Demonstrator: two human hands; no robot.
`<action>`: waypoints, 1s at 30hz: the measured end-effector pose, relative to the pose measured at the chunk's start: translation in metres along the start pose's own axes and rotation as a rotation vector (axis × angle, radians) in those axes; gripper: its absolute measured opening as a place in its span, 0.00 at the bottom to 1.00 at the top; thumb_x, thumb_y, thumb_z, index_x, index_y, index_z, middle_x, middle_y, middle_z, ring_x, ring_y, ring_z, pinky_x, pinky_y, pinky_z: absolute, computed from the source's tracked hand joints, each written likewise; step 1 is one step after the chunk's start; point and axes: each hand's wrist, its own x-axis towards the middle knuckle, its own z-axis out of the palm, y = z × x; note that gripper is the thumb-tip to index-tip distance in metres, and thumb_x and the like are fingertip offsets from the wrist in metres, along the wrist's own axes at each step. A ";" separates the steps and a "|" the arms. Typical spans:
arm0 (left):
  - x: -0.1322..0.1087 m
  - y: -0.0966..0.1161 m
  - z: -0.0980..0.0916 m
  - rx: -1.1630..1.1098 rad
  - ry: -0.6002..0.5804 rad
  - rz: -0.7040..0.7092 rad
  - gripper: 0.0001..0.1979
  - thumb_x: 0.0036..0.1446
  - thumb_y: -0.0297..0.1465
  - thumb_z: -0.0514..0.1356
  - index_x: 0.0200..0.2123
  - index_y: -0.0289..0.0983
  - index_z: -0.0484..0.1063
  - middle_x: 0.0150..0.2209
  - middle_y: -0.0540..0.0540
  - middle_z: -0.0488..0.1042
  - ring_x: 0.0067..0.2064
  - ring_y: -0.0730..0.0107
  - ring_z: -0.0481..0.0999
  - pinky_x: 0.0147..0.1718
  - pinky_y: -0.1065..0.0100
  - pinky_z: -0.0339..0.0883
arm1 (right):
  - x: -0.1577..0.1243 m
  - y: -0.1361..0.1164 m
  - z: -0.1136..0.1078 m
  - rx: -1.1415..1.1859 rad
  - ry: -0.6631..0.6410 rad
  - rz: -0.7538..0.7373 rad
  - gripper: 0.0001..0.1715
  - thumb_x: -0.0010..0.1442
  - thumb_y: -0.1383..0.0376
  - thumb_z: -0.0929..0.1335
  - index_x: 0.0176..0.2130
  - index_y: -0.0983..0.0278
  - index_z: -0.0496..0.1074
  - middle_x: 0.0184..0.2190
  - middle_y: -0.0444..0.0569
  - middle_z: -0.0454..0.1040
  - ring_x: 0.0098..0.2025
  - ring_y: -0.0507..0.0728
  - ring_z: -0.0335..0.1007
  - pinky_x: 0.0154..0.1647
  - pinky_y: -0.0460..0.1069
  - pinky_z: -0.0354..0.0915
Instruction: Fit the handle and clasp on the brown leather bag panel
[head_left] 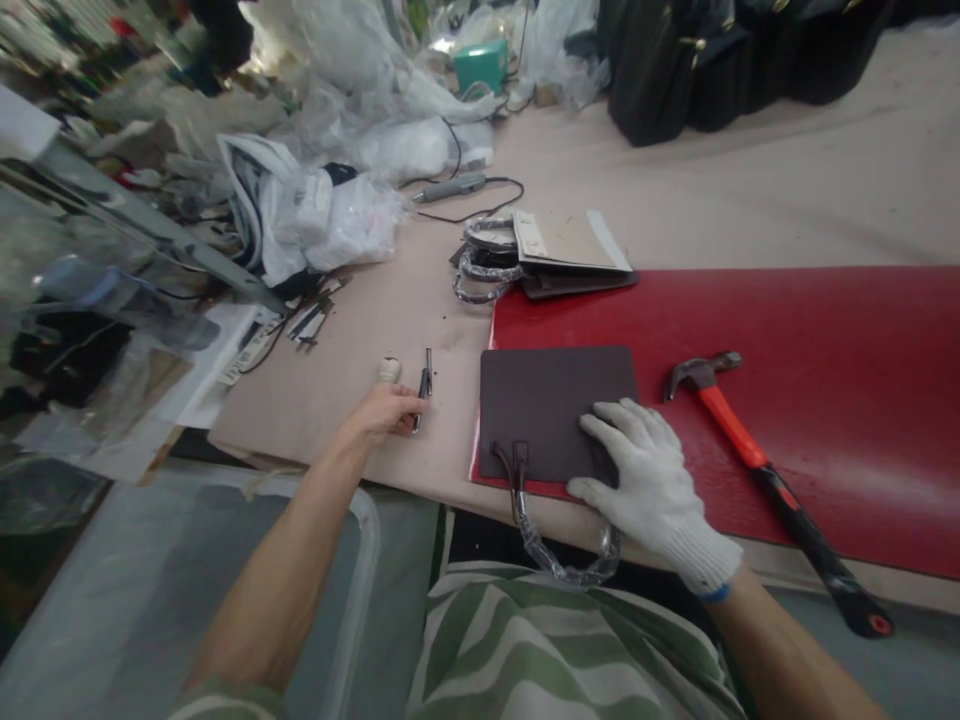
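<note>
My left hand is bare, with a bandaged finger sticking up, and its fingers are closed on a small dark metal tool lying on the beige table. My right hand wears a white knit glove and lies flat, fingers spread, on a dark brown leather panel. The panel has a plastic-wrapped handle hanging over the table edge. It rests on a red mat.
A hammer with a red and black grip lies on the red mat to the right. Behind are a stack of leather pieces, more wrapped handles, plastic bags, a corded tool and black bags.
</note>
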 end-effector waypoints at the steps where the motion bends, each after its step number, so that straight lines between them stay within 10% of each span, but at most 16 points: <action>1: -0.004 -0.003 0.001 -0.163 -0.077 0.002 0.13 0.43 0.33 0.69 0.26 0.37 0.68 0.20 0.53 0.68 0.21 0.76 0.65 0.22 0.74 0.65 | 0.000 -0.001 -0.001 0.003 -0.007 0.005 0.37 0.54 0.53 0.75 0.59 0.65 0.74 0.64 0.59 0.68 0.69 0.75 0.55 0.71 0.71 0.52; 7: -0.035 -0.009 0.041 -0.693 -0.324 0.090 0.25 0.35 0.37 0.78 0.34 0.34 0.72 0.28 0.49 0.76 0.24 0.76 0.73 0.22 0.75 0.67 | 0.000 0.000 -0.001 0.027 -0.022 0.023 0.35 0.55 0.52 0.74 0.59 0.64 0.74 0.64 0.59 0.68 0.70 0.75 0.55 0.72 0.71 0.51; 12: -0.048 0.015 0.095 -0.683 -0.255 0.356 0.25 0.42 0.38 0.77 0.38 0.35 0.70 0.32 0.50 0.77 0.28 0.75 0.76 0.28 0.72 0.73 | -0.010 -0.006 -0.006 0.157 0.042 0.076 0.37 0.58 0.52 0.71 0.62 0.64 0.69 0.65 0.61 0.67 0.68 0.74 0.58 0.69 0.72 0.57; 19: -0.040 0.031 0.130 -0.497 -0.177 0.645 0.17 0.57 0.37 0.69 0.42 0.36 0.66 0.36 0.46 0.78 0.38 0.68 0.82 0.40 0.68 0.75 | -0.074 -0.047 -0.022 0.506 0.313 0.808 0.25 0.64 0.47 0.68 0.51 0.61 0.74 0.49 0.59 0.78 0.50 0.70 0.76 0.54 0.65 0.73; 22: -0.038 0.024 0.136 -0.479 -0.184 0.643 0.17 0.59 0.38 0.68 0.43 0.37 0.65 0.38 0.45 0.78 0.39 0.67 0.82 0.40 0.67 0.75 | -0.100 -0.056 -0.013 0.946 0.176 1.063 0.26 0.67 0.44 0.65 0.48 0.61 0.74 0.46 0.60 0.80 0.46 0.70 0.79 0.47 0.65 0.76; 26: -0.044 0.015 0.140 -0.471 -0.191 0.616 0.17 0.57 0.36 0.69 0.42 0.37 0.66 0.38 0.46 0.77 0.39 0.69 0.81 0.42 0.67 0.75 | -0.114 -0.053 0.011 1.386 -0.105 0.942 0.35 0.72 0.45 0.52 0.47 0.63 0.76 0.46 0.64 0.80 0.46 0.70 0.80 0.42 0.65 0.77; 30: -0.060 0.007 0.144 -0.497 -0.230 0.549 0.17 0.56 0.36 0.69 0.41 0.37 0.66 0.37 0.47 0.77 0.38 0.69 0.81 0.41 0.67 0.76 | -0.120 -0.044 0.030 1.804 -0.232 0.969 0.26 0.71 0.49 0.61 0.50 0.63 0.79 0.40 0.58 0.81 0.36 0.61 0.80 0.35 0.55 0.76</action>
